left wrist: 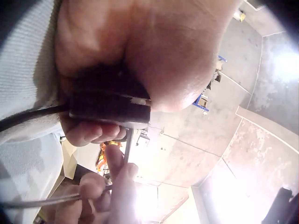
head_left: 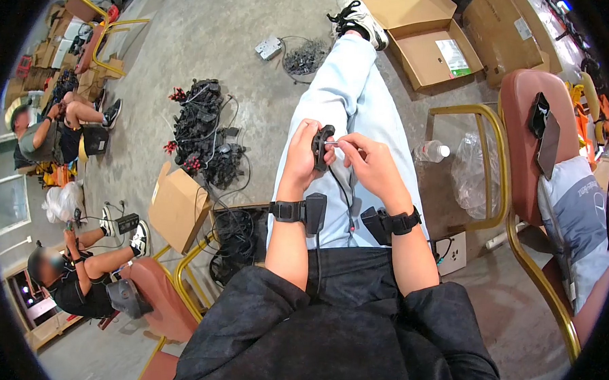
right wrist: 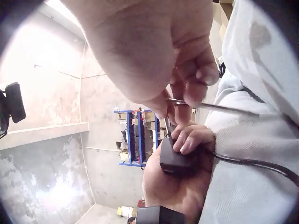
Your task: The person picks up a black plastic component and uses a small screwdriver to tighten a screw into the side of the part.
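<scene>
**Head view.**
- Item: black block [head_left: 320, 147] with cable [head_left: 343, 192], held above my outstretched thigh, well clear of the floor.
- Left hand [head_left: 300, 156]: fingers curled round the block from behind.
- Right hand [head_left: 372, 164]: thumb and fingertips pinching a thin metal tool [head_left: 332, 143], whose tip meets the block's face.
- Long axis of the block: away from my body, along the leg. The cable leaves its near end and drops to my lap. The tool lies crosswise, pointing left into the block.
- Nearby: water bottle [head_left: 431, 151] and an open cardboard box [head_left: 426, 56] on the floor to my right.

**Left wrist view.**
- Block [left wrist: 110, 109] lies under my palm, with the cable [left wrist: 28, 116] running off to the left.
- The tool [left wrist: 128, 145] stands out of the block's edge and seems to bend in an L toward the right-hand fingers [left wrist: 122, 186].

**Right wrist view.**
- Block [right wrist: 180, 161] is wrapped by my left fingers [right wrist: 189, 137], and the tool's shaft [right wrist: 210, 106] crosses above it.

**Risks, as I judge them.**
- The slim tip could slip out of its seat under an off-axis push and jab my left fingers, which sit just beside it.
- With no worktop support, the block could twist in my grip.
- A tug on the cable could shift the block's aim.
</scene>
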`<action>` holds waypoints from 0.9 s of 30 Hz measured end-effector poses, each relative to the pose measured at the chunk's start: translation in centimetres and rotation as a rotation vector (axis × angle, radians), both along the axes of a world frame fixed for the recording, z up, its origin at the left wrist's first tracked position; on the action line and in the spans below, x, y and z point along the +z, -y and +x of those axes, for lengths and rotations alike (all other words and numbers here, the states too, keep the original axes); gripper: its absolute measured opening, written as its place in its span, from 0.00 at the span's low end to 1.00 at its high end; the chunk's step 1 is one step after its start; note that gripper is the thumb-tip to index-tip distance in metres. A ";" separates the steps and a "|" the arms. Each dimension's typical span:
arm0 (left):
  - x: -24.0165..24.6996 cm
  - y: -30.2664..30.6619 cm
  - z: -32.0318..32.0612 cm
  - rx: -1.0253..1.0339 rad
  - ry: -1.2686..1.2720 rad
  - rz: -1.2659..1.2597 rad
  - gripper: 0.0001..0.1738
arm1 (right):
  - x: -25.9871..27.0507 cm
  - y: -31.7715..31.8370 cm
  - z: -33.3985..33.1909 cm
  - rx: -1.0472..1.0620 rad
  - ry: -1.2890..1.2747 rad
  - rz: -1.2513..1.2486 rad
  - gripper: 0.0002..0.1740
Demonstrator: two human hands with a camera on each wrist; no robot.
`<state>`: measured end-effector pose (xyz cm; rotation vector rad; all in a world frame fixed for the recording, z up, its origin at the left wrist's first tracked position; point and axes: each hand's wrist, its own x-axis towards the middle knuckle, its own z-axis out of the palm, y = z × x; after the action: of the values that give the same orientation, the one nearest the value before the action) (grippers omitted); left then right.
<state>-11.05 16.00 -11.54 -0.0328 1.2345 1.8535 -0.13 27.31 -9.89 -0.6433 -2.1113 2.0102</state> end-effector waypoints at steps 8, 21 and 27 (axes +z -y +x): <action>-0.2 0.1 -0.1 -0.002 0.013 0.038 0.10 | -0.3 0.0 0.0 -0.055 -0.108 0.176 0.08; -0.1 0.2 0.0 -0.004 0.004 0.028 0.10 | -1.2 0.0 0.0 -0.085 -0.235 0.319 0.07; -0.3 0.3 0.0 -0.014 0.002 0.035 0.10 | -1.0 0.0 0.1 -0.080 -0.216 0.335 0.07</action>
<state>-11.09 15.73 -11.86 -0.0069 1.1976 1.8618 -0.07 27.34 -10.85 -0.4264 -2.1780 1.5539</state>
